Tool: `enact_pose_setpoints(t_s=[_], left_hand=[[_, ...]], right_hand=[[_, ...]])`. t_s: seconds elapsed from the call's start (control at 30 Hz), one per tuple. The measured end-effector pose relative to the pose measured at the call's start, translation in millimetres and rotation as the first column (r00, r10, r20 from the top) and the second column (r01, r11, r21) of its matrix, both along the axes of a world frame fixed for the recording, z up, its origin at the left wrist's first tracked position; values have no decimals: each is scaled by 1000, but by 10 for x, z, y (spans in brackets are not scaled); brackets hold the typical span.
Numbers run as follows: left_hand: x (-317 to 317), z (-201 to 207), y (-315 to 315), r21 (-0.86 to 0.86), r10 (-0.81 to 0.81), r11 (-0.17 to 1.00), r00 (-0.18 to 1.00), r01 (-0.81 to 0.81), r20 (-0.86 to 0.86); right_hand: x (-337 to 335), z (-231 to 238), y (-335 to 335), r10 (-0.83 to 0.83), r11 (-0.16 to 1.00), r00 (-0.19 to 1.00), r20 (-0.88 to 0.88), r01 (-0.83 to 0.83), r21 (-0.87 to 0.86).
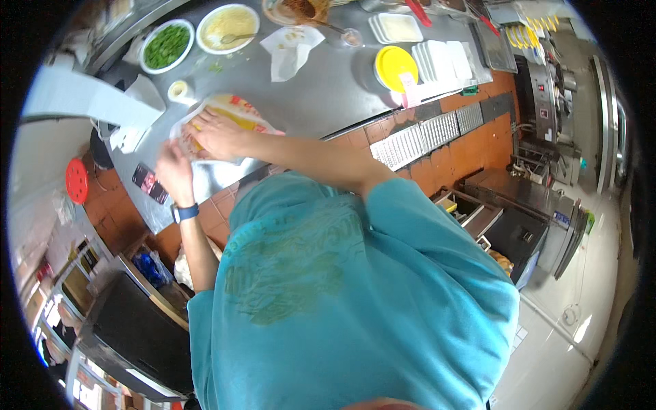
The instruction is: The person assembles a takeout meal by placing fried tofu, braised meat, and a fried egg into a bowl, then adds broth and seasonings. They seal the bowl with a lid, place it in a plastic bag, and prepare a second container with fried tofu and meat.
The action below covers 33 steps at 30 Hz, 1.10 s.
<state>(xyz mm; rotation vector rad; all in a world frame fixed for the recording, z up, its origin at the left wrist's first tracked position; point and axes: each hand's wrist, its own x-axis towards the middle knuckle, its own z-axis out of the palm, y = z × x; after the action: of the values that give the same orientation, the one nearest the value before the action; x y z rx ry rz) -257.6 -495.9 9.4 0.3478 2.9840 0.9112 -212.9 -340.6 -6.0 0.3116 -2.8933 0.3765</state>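
Wrapped food item [229, 116], soft, flattish, yellow filling w/ red-printed white paper under and around it, lies near the front-left edge of the steel counter [328, 89], prob. kept close so both hands reach it w/o stretching. Right hand [217, 134] lies flat on top, fingers spread, pressing it down, not clenched. Left hand [174, 171] is at the paper's near-left edge; blurred, so can't tell if it pinches the paper or only touches it. Blue watch [184, 212] on the left wrist. A dark phone [149, 183] lies just left of that hand. Farther back: white bowl of chopped greens [166, 46], bowl of pale yellow shreds [227, 27] w/ a spoon, crumpled napkin [290, 48], glossy yellow plate [396, 67] beside stacked white trays [443, 61].
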Motion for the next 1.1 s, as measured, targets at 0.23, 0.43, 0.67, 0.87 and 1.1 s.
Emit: enact_pose_setpoints(t_s=[0.23, 0.43, 0.67, 0.87, 1.1], left_hand=[[-4, -51, 8, 6, 117, 993, 992, -117, -41], [360, -152, 8, 498, 346, 837, 924, -226, -163], [567, -44, 71, 563, 353, 811, 899, -157, -257], [392, 209, -147, 342, 155, 940, 901, -7, -406], [593, 369, -4, -154, -626, 779, 752, 607, -205]], right_hand=[[1734, -36, 3393, -858, 454, 506, -81, 677, -579], [3406, -692, 6091, -786, -557, -503, 358, 828, -59], [3779, -828, 6143, -830, -527, 101, 549, 182, -830], [3745, 29, 4937, -790, -384, 409, 457, 252, -888], [2302, 984, 2558, -528, -404, 629, 571, 406, -820]])
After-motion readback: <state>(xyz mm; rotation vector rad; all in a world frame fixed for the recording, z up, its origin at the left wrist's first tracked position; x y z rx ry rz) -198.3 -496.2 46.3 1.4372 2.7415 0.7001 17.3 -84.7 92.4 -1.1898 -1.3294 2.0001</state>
